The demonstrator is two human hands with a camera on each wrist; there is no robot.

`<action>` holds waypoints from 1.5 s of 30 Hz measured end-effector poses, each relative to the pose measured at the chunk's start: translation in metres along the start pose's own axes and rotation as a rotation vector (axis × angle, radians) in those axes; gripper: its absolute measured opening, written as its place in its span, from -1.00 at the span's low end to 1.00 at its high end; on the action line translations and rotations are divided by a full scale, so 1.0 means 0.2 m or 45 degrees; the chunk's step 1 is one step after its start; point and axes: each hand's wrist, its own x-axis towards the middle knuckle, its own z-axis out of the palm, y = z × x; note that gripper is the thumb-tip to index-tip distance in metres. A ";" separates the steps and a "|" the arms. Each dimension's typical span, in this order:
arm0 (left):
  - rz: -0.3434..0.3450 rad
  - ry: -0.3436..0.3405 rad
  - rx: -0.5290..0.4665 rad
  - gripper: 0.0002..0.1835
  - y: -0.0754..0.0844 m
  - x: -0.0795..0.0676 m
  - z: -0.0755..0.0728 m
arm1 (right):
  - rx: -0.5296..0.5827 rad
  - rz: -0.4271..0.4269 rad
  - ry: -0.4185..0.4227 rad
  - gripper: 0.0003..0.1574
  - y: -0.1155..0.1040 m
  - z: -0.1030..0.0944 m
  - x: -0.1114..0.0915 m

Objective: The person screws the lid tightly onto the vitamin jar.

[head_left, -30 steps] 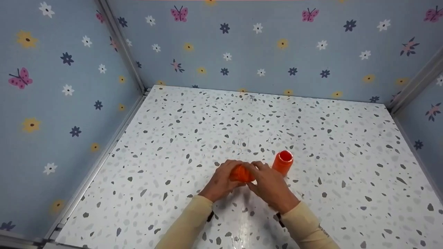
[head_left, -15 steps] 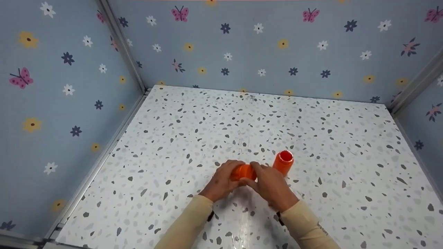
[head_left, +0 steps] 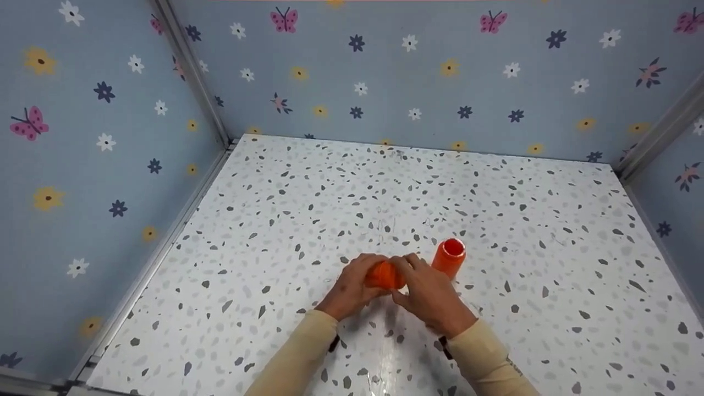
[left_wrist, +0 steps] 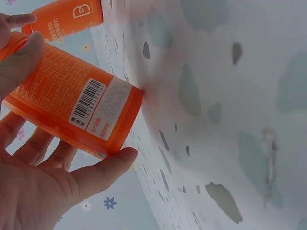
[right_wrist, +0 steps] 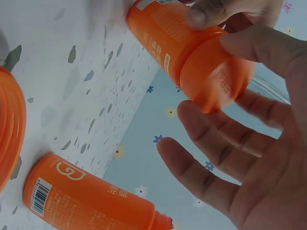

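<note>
My left hand (head_left: 350,286) grips an orange bottle (left_wrist: 72,91) with printed text and a barcode. It is held tilted, its base close to the table. At the bottle's other end is a wide orange cap (right_wrist: 216,72). My right hand (head_left: 432,294) pinches this cap; the thumb lies on one side and some fingers touch the other, with two fingers extended apart from it. Just beyond my right hand stands a second orange bottle (head_left: 450,261), upright, with an open mouth and no cap on it.
The right wrist view shows a round, ridged orange object (right_wrist: 9,124) on the table, cut off by the frame's left edge. The speckled white table (head_left: 308,220) is bounded by blue walls (head_left: 385,71) with flowers and butterflies.
My right hand's fingers and thumb shifted round the cap, then came back to nearly their earlier position. My left hand stayed on the bottle, and the second bottle has not moved.
</note>
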 end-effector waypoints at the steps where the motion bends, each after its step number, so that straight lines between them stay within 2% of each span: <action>1: -0.006 -0.007 0.004 -0.38 0.00 0.00 0.00 | -0.005 0.030 -0.005 -0.35 0.00 0.00 0.00; 4: -0.001 -0.016 0.015 -0.40 0.00 0.00 -0.01 | -0.001 0.145 -0.032 -0.43 -0.02 0.01 0.02; 7: 0.009 -0.014 0.016 -0.42 0.00 0.00 -0.01 | 0.016 0.214 -0.050 -0.30 -0.02 0.01 0.03; 9: 0.010 -0.014 0.010 -0.41 0.00 0.00 -0.01 | 0.002 0.189 -0.062 -0.17 -0.01 0.01 0.03; 12: 0.006 -0.018 0.005 -0.39 0.00 -0.01 0.00 | -0.040 0.069 -0.067 -0.05 0.00 0.00 0.01; 15: 0.019 -0.011 0.010 -0.37 0.00 -0.01 0.01 | -0.072 -0.053 -0.057 -0.11 0.01 -0.01 0.00; 17: 0.024 -0.005 0.009 -0.37 0.00 -0.01 0.00 | -0.082 -0.087 -0.043 -0.18 0.02 -0.01 0.00; 19: 0.031 -0.002 0.007 -0.38 0.00 0.00 0.00 | -0.082 -0.072 -0.035 -0.26 0.02 -0.01 0.00; 22: 0.044 -0.004 0.008 -0.40 0.00 0.00 0.00 | -0.062 0.032 -0.071 -0.37 0.01 -0.01 0.00; 24: 0.056 -0.004 0.015 -0.41 0.00 0.00 0.00 | -0.043 0.105 -0.098 -0.34 0.01 0.00 0.00; 26: 0.059 -0.003 0.013 -0.41 0.00 0.00 0.00 | -0.045 0.135 -0.110 -0.22 0.01 0.00 0.00; 28: 0.056 -0.002 0.008 -0.41 0.00 0.00 0.00 | -0.039 0.115 -0.101 -0.16 0.01 0.01 -0.01; 31: 0.051 -0.002 0.004 -0.38 -0.01 -0.01 0.01 | -0.057 0.025 -0.061 -0.09 0.02 0.01 -0.02; 35: 0.054 -0.004 0.005 -0.38 -0.01 0.00 0.01 | -0.076 -0.030 -0.013 -0.23 0.02 0.01 -0.02; 39: 0.059 -0.004 0.006 -0.40 -0.01 0.00 0.01 | -0.052 0.060 -0.012 -0.35 0.01 0.01 -0.01; 43: 0.070 -0.002 0.008 -0.41 -0.01 0.00 0.01 | 0.019 0.169 -0.043 -0.29 0.01 0.03 -0.02; 45: 0.062 -0.003 0.001 -0.41 -0.01 0.00 0.01 | 0.034 0.148 -0.047 -0.23 0.02 0.04 -0.02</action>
